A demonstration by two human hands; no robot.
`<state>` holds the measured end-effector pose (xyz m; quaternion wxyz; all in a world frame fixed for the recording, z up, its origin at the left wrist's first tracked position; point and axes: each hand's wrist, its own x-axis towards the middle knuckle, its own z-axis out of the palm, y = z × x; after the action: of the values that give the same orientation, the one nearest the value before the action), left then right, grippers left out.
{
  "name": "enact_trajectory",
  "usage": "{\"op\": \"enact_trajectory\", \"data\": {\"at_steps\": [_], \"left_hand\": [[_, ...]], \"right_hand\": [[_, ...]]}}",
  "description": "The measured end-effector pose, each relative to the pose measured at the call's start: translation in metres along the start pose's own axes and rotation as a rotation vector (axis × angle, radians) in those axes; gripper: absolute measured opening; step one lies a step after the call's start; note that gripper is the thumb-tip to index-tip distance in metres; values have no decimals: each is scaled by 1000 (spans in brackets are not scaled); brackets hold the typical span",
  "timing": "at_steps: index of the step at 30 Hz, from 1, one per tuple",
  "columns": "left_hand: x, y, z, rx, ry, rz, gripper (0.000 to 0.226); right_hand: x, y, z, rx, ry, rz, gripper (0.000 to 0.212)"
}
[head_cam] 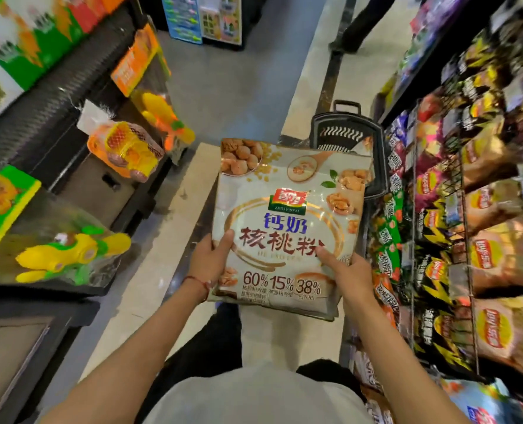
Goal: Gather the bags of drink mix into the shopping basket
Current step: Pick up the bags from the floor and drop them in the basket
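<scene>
A large cream-coloured bag of drink mix (287, 209), printed with walnuts and Chinese lettering, is held flat in front of me over the aisle floor. My left hand (211, 261) grips its lower left edge, thumb on the front. My right hand (346, 270) grips the lower right edge, thumb on the front too. A second bag's edge seems to show beneath it. The black shopping basket (346, 133) stands on the floor just beyond the bag, its handle up, its near part hidden by the bag.
Wire racks of chip bags (486, 252) line the right side. On the left, dark display tables carry packaged yellow toys (70, 255) and netted orange goods (128, 148). A person's dark legs (364, 22) stand far up the aisle.
</scene>
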<state>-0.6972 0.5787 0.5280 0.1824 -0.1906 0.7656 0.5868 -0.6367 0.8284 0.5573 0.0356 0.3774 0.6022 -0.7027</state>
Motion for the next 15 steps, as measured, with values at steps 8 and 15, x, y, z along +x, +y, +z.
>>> {"op": "enact_trajectory", "data": {"at_steps": [8,15], "left_hand": [[143,118,-10,91,-152,74,39],[237,180,21,174,-270,98,34]], "right_hand": [[74,-76,74,124,162,-24,26],[143,-123,96,242,291,5,18]]}}
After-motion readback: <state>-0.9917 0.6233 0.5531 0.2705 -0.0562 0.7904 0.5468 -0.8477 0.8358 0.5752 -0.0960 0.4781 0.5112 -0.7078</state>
